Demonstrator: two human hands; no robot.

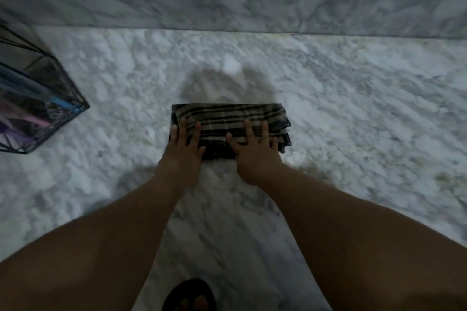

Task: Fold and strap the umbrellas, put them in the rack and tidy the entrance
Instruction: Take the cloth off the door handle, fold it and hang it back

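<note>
On the marble floor [353, 113] I am pressing the folded striped cloth [227, 118] flat with both hands, left hand [183, 145] and right hand [255, 150], fingers straight, tidying; lifting it away probably follows.

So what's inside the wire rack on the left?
The wire rack holds umbrellas; blue, pink and purple parts show through its bars. Their number and straps are too blurred to tell.

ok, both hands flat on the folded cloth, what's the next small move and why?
Probably lift the striped folded cloth off the marble floor: left hand and right hand press it flat, the fold looks finished, and the wire rack already holds umbrellas.
</note>
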